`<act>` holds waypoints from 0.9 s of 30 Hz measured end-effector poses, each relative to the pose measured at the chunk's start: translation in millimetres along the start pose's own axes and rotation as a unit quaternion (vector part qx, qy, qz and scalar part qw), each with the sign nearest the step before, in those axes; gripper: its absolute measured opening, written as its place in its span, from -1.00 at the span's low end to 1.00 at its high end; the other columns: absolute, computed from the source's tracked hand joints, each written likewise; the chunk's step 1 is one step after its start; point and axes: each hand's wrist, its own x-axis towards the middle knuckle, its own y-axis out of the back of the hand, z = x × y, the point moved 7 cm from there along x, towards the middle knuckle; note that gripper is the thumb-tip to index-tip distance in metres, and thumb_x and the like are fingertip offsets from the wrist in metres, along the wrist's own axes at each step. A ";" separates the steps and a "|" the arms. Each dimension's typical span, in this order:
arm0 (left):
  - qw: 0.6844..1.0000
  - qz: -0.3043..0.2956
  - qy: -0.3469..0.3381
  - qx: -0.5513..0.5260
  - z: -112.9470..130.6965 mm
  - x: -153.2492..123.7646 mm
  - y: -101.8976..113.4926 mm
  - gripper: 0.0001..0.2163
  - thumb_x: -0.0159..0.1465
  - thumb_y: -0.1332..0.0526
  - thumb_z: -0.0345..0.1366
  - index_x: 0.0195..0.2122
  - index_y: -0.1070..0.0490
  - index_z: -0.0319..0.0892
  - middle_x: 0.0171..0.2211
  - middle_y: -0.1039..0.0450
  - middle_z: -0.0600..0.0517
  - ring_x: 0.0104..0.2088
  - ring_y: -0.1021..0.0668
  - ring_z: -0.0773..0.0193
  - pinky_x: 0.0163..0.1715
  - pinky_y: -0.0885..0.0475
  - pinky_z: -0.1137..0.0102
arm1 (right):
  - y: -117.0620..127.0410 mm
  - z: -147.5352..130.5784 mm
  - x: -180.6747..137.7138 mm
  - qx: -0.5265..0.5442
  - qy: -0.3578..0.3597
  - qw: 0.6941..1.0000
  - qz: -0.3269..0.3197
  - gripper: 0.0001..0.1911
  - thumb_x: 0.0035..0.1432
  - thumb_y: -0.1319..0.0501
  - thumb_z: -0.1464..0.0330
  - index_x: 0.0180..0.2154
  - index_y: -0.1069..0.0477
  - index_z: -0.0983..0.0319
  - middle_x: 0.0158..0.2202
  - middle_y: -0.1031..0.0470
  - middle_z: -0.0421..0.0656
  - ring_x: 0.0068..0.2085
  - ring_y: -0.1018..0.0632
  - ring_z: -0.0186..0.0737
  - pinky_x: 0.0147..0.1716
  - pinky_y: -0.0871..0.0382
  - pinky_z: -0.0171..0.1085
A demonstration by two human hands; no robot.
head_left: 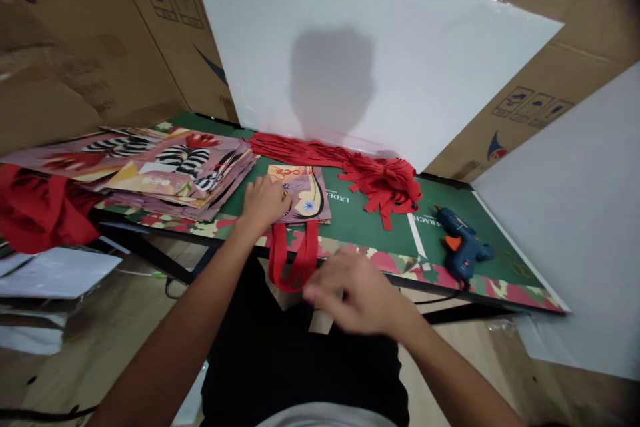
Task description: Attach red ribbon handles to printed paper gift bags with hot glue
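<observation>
A small printed paper bag (310, 195) with red MECCA lettering lies on the green table top. Two red ribbon handles (311, 250) hang from it over the table's front edge. My left hand (267, 202) is on the bag's left side, its bent fingers pressing and gripping it there. My right hand (357, 290) is in front of the table edge, just right of the handle loops. Its fingers are curled and smeared by motion, so whether it touches the ribbon does not show.
Left of the bag lies a stack of flat printed bags (175, 174), with red ribbon handles (43, 210) drooping at far left. Behind sits a bundle of red ribbons (383, 180). A blue glue gun (463, 244) rests at the right. Cardboard (80, 34) and a white panel (380, 40) wall the table.
</observation>
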 end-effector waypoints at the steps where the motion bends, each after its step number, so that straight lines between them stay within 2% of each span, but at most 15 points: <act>1: 1.000 0.017 -0.004 0.009 6.8 -2.0 -2.9 -0.57 0.41 -0.12 -0.14 0.10 -0.58 -0.35 0.15 -0.49 -0.47 0.23 -0.49 -0.41 0.21 -0.39 -0.16 | 14.4 16.6 16.7 0.008 -0.037 0.998 0.049 -0.48 0.63 -0.05 0.20 -0.41 -0.50 0.16 -0.42 -0.59 -0.21 -0.34 -0.56 -0.23 -0.20 -0.37 -0.21; 3: 0.999 0.035 -0.023 0.021 17.0 -6.6 -9.5 -0.53 0.44 -0.07 -0.19 0.21 -0.48 -0.41 0.24 -0.42 -0.50 0.27 -0.45 -0.39 0.23 -0.38 -0.14 | 37.6 56.3 55.4 -0.030 -0.123 0.983 0.135 -0.50 0.63 -0.04 0.17 -0.37 -0.47 0.18 -0.42 -0.54 -0.21 -0.37 -0.52 -0.22 -0.30 -0.30 -0.25; 5: 0.998 0.035 -0.048 0.028 21.3 -10.1 -14.6 -0.56 0.47 -0.04 -0.21 0.22 -0.47 -0.35 0.28 -0.41 -0.44 0.30 -0.44 -0.32 0.26 -0.37 -0.09 | 41.1 94.6 96.2 -0.093 -0.190 0.966 0.150 -0.63 0.62 -0.05 0.24 -0.20 -0.52 0.22 -0.26 -0.62 -0.15 -0.24 -0.58 -0.19 -0.20 -0.35 -0.28; 8: 0.997 0.028 -0.065 0.040 19.4 -11.6 -16.1 -0.59 0.50 -0.01 -0.25 0.22 -0.46 -0.30 0.31 -0.41 -0.39 0.32 -0.43 -0.25 0.28 -0.36 -0.06 | 15.9 136.4 140.7 -0.145 -0.240 0.954 0.111 -0.70 0.60 -0.05 0.33 -0.01 -0.54 0.27 -0.06 -0.66 -0.01 -0.07 -0.63 -0.09 -0.06 -0.40 -0.23; 10: 0.996 0.019 -0.068 0.049 17.6 -9.6 -15.3 -0.59 0.51 0.03 -0.28 0.22 -0.46 -0.32 0.28 -0.43 -0.40 0.29 -0.45 -0.25 0.25 -0.39 -0.06 | -5.6 150.3 151.2 -0.155 -0.250 0.951 0.098 -0.69 0.58 -0.05 0.34 0.02 -0.55 0.28 0.02 -0.65 0.06 0.00 -0.63 0.00 0.02 -0.42 -0.17; 13: 0.994 -0.006 -0.089 0.059 20.1 -2.9 -14.9 -0.60 0.49 0.03 -0.32 0.17 -0.50 -0.32 0.17 -0.50 -0.38 0.22 -0.51 -0.26 0.18 -0.42 -0.05 | -25.4 157.4 147.9 -0.178 -0.263 0.944 0.090 -0.65 0.60 0.00 0.32 0.03 -0.55 0.28 0.08 -0.64 0.12 0.04 -0.64 0.08 0.08 -0.43 -0.08; 18: 0.993 -0.011 -0.101 0.060 22.3 6.7 -13.3 -0.62 0.46 0.00 -0.35 0.14 -0.51 -0.32 0.14 -0.51 -0.41 0.20 -0.52 -0.28 0.12 -0.44 -0.05 | -26.2 158.4 140.7 -0.207 -0.279 0.935 0.077 -0.59 0.62 0.04 0.24 -0.02 -0.57 0.21 0.03 -0.68 0.04 0.00 -0.67 0.04 0.01 -0.47 -0.12; 21: 0.994 0.007 -0.090 0.059 20.3 4.8 -12.1 -0.60 0.47 0.01 -0.32 0.17 -0.48 -0.36 0.21 -0.45 -0.44 0.23 -0.48 -0.32 0.13 -0.41 -0.09 | -25.4 158.4 142.4 -0.222 -0.286 0.930 0.067 -0.57 0.62 0.05 0.24 -0.01 -0.57 0.22 0.00 -0.69 0.05 -0.02 -0.69 0.04 -0.02 -0.47 -0.13; 24: 0.993 0.018 -0.096 0.064 21.4 -0.4 -10.6 -0.55 0.49 0.03 -0.32 0.29 -0.44 -0.31 0.38 -0.34 -0.41 0.33 -0.39 -0.33 0.24 -0.32 -0.15 | -29.1 157.8 147.0 -0.234 -0.285 0.928 0.048 -0.60 0.61 0.01 0.24 0.03 -0.57 0.24 0.04 -0.69 0.06 0.02 -0.69 0.06 0.02 -0.47 -0.12; 27: 0.994 0.016 -0.087 0.069 22.8 -4.7 -9.6 -0.54 0.51 0.04 -0.31 0.31 -0.44 -0.31 0.40 -0.30 -0.44 0.36 -0.37 -0.35 0.26 -0.28 -0.20 | -33.5 157.6 150.7 -0.239 -0.286 0.928 0.021 -0.60 0.60 0.00 0.24 0.05 -0.56 0.26 0.05 -0.69 0.07 0.01 -0.70 0.06 0.01 -0.48 -0.12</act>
